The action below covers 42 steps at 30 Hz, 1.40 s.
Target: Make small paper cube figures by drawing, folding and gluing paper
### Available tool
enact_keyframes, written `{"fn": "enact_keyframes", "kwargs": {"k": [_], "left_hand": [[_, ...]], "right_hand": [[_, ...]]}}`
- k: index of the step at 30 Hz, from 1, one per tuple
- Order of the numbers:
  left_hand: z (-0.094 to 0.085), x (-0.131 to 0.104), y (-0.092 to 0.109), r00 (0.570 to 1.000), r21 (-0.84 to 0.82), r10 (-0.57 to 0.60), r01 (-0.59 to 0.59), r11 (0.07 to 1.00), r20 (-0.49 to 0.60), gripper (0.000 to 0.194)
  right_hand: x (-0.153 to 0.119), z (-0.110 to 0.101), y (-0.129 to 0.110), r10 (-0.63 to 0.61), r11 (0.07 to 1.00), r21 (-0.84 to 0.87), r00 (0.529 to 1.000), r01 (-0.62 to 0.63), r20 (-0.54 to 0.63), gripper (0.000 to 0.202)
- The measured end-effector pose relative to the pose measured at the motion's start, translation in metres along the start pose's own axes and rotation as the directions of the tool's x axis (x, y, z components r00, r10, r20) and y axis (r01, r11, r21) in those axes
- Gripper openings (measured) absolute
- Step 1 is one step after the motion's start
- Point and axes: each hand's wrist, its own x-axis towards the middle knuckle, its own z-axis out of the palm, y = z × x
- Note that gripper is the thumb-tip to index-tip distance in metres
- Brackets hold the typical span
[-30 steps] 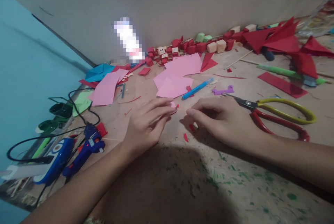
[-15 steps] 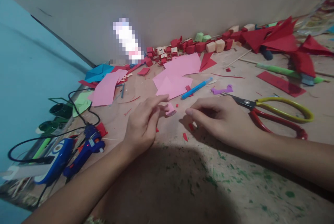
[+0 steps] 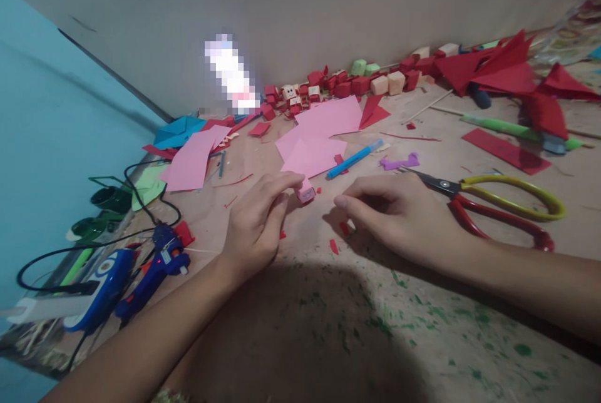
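Observation:
My left hand (image 3: 258, 221) rests on the table with its fingers apart. Its index fingertip touches or hovers just over a small pink paper box (image 3: 306, 193); which of the two I cannot tell. Faint marks show on the box's near side. To the right, my right hand (image 3: 399, 212) has thumb and index finger brought together, and anything between the tips is hidden. Red paper scraps (image 3: 333, 246) lie between and below the hands. Beyond them are a blue pen (image 3: 355, 159) and pink paper sheets (image 3: 314, 153). Scissors (image 3: 474, 193) with yellow and red handles lie beside my right hand.
A blue glue gun (image 3: 162, 259) with a black cord lies left, near a green cup (image 3: 110, 199). Small red paper blocks (image 3: 360, 84) line the wall. A bright, pixelated upright shape (image 3: 230, 74) stands there. Red paper (image 3: 502, 68) lies at the far right.
The small pink box has turned under my left fingertips, so its marked side now faces me. My right hand has barely moved.

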Motion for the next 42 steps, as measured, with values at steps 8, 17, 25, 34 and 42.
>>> {"fn": "enact_keyframes", "kwargs": {"k": [8, 17, 25, 34, 42], "left_hand": [[0.001, 0.003, -0.002, 0.991, 0.029, -0.040, 0.044, 0.999, -0.127, 0.028], [0.008, 0.007, -0.014, 0.976, 0.098, -0.208, 0.202, 0.975, 0.064, 0.067], [0.006, 0.007, -0.007, 0.985, 0.161, -0.172, 0.169, 0.972, 0.003, 0.037], [0.011, -0.001, 0.018, 0.976, -0.158, -0.171, 0.192, 0.969, 0.137, 0.041], [0.014, -0.003, 0.017, 0.943, -0.365, -0.296, 0.331, 0.870, 0.151, 0.039]], "right_hand": [[0.001, 0.001, 0.000, -0.011, 1.000, -0.005, 1.000, 0.011, 0.005, 0.029], [0.000, 0.000, 0.000, -0.027, 0.999, -0.024, 1.000, 0.026, -0.007, 0.028], [0.001, 0.000, -0.003, -0.001, 1.000, 0.003, 1.000, 0.001, 0.007, 0.023], [0.004, 0.001, 0.000, -0.020, 0.988, 0.154, 0.983, -0.009, 0.183, 0.032], [0.006, 0.001, 0.002, 0.043, 0.956, 0.273, 0.975, -0.103, 0.220, 0.030]]}}
